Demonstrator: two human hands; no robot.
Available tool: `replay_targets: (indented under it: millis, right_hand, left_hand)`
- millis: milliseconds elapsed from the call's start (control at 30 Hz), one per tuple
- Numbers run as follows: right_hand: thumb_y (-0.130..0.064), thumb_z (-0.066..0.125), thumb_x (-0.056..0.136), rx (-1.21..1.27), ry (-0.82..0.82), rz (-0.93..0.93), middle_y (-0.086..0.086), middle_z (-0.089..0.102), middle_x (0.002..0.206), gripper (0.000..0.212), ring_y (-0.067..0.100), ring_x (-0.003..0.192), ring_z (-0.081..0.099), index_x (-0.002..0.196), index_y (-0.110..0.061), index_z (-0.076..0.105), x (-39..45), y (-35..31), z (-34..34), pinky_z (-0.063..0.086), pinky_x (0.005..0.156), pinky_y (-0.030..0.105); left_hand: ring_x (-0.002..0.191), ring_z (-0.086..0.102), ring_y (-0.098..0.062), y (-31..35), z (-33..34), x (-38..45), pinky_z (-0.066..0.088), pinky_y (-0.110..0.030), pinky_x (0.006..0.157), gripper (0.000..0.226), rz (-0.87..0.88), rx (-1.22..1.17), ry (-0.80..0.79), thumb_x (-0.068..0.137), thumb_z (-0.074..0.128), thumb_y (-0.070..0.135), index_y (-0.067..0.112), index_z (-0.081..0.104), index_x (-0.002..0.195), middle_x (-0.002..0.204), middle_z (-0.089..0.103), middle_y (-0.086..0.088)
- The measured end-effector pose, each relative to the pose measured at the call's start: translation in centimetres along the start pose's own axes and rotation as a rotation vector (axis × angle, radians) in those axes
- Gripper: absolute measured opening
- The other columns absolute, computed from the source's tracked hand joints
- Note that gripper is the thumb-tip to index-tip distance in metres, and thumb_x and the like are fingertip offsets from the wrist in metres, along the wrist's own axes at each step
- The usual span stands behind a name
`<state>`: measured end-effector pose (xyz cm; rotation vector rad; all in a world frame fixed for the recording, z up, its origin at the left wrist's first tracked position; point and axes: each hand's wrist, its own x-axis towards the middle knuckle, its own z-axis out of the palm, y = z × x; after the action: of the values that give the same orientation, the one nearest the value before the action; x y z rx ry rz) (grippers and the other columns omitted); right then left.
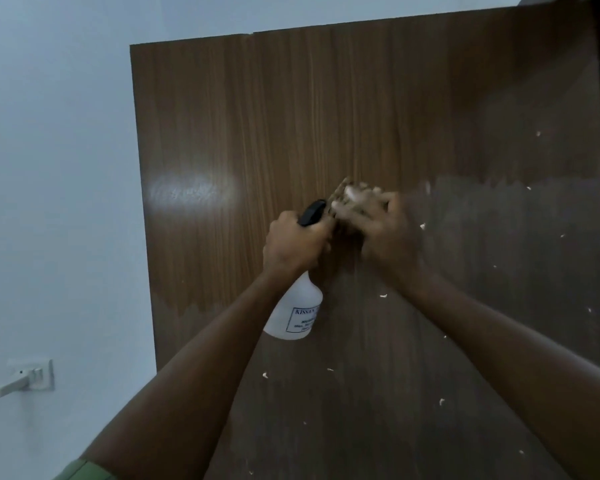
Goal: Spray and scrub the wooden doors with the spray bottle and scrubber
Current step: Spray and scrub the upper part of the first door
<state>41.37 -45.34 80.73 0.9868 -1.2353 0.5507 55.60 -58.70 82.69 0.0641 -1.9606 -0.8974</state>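
A green sleeve (84,471) shows nearest. The left hand (293,242) grips the spray bottle (297,311); the blurred right hand (381,226) presses the scrubber (349,195) against the wet wooden door (239,116).

Pale blue-white wall (56,133), white wall socket (39,374) with plug lower left

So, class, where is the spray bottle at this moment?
In the head view the spray bottle hangs near the middle, its neck in the left hand, in front of the wooden door and beside the right hand.
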Motion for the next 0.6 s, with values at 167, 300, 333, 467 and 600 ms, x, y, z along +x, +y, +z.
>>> replay_targets:
  millis: [167, 300, 333, 467, 600]
  right_hand:
    - [0.003, 0.055, 0.097, -0.057, -0.179, -0.394, 0.005, 0.058, 0.149, 0.05, 0.04, 0.123, 0.056, 0.138, -0.025, 0.066, -3.4, 2.2, -0.4, 0.053, 0.092, 0.053]
    - [0.008, 0.052, 0.089, -0.09, 0.006, 0.108, 0.0, 0.064, 0.14, 0.057, 0.035, 0.108, 0.051, 0.129, -0.027, 0.072, 3.8, 5.3, -1.3, 0.053, 0.091, 0.048]
    - [0.007, 0.051, 0.088, -0.098, 0.021, 0.16, 0.0, 0.063, 0.141, 0.057, 0.036, 0.11, 0.051, 0.13, -0.027, 0.072, 4.2, 4.8, -1.4, 0.052, 0.093, 0.046]
    - [0.002, 0.046, 0.09, -0.08, -0.055, 0.069, 0.004, 0.055, 0.151, 0.06, 0.044, 0.127, 0.049, 0.141, -0.024, 0.063, -3.2, 1.0, -1.1, 0.053, 0.092, 0.05]
    - [-0.01, 0.059, 0.097, -0.091, -0.175, -0.128, 0.004, 0.055, 0.152, 0.047, 0.042, 0.132, 0.051, 0.14, -0.026, 0.064, -8.3, 2.4, -2.5, 0.052, 0.091, 0.055]
  left_hand:
    - [0.056, 0.066, -0.018, 0.2, 0.1, 0.0, 0.054, -0.037, 0.058, 0.044, -0.045, 0.04, 0.02, 0.088, 0.069, 0.052, 0.008, 0.074, 0.087, 0.07, 0.075, -0.005]
    - [0.058, 0.071, -0.018, 0.8, 0.7, 0.1, 0.051, -0.031, 0.054, 0.03, -0.023, 0.041, -0.029, 0.102, 0.068, 0.035, 0.009, 0.076, 0.088, 0.073, 0.079, -0.006]
    - [0.061, 0.073, -0.021, 1.0, 0.9, 0.2, 0.052, -0.031, 0.055, 0.03, -0.025, 0.046, -0.024, 0.102, 0.068, 0.035, 0.01, 0.076, 0.087, 0.073, 0.079, -0.005]
    - [0.06, 0.071, -0.024, 1.5, 2.0, 0.2, 0.054, -0.036, 0.059, 0.033, -0.026, 0.016, -0.008, 0.098, 0.07, 0.037, 0.007, 0.077, 0.088, 0.076, 0.079, -0.011]
    - [0.058, 0.069, -0.021, 1.8, 2.9, -0.1, 0.052, -0.033, 0.055, 0.029, -0.003, 0.014, -0.055, 0.102, 0.068, 0.032, 0.007, 0.076, 0.09, 0.075, 0.078, -0.01]
